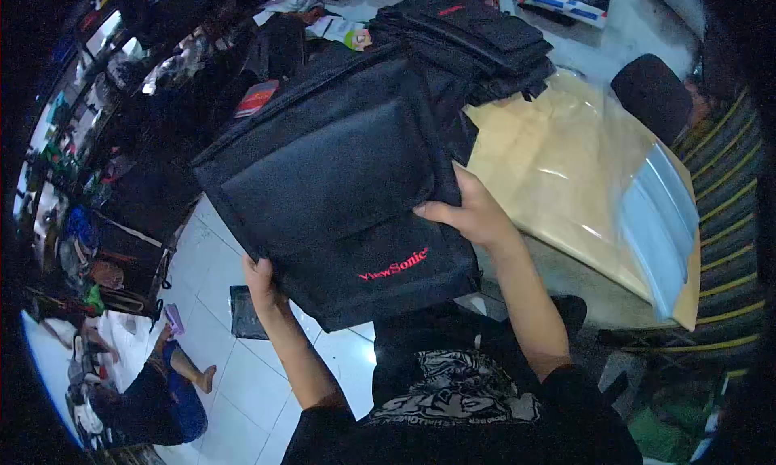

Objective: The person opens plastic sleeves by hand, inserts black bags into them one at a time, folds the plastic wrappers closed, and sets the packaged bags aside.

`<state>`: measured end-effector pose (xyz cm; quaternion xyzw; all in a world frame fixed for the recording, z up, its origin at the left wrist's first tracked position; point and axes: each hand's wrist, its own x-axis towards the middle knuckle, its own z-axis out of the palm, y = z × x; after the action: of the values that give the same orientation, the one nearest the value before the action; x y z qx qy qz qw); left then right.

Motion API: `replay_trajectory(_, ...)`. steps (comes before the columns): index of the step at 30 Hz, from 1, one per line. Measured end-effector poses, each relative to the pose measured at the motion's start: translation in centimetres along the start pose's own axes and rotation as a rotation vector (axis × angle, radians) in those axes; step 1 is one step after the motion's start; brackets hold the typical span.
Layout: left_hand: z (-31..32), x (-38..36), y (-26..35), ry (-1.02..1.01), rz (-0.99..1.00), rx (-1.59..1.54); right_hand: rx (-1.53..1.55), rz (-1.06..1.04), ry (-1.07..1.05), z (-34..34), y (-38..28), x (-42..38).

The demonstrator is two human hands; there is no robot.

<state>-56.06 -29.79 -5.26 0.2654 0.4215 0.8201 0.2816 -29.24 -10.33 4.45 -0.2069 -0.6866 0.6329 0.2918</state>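
A black bag (323, 178) with red "ViewSonic" lettering is held up in front of me, tilted. My left hand (260, 281) grips its lower left edge, most of the fingers hidden behind it. On the right side, my right hand (471, 209) clasps the edge with the thumb pressed on the front face and the other fingers out of sight. Behind the held bag, a pile of similar black bags (477, 36) lies on the table, one showing a small red mark.
Brown sheet material (550, 174) under clear plastic covers the table at right, with a light blue sheet (659, 222) on it. A black rounded object (651, 97) stands beyond. Another person (174, 376) sits on the tiled floor (234, 384) at lower left, near crowded shelving.
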Motion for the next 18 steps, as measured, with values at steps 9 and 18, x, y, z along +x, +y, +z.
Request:
replay_trajectory(9, 6.2, -1.2, 1.8, -0.123, -0.148, 0.374, 0.557, -0.094, 0.079, -3.4, 3.5, -6.2)
replay_trajectory(18, 7.9, -1.5, 0.6, -0.116, -0.053, 0.284, 0.259, -0.095, 0.34, -2.7, 1.0, -7.9)
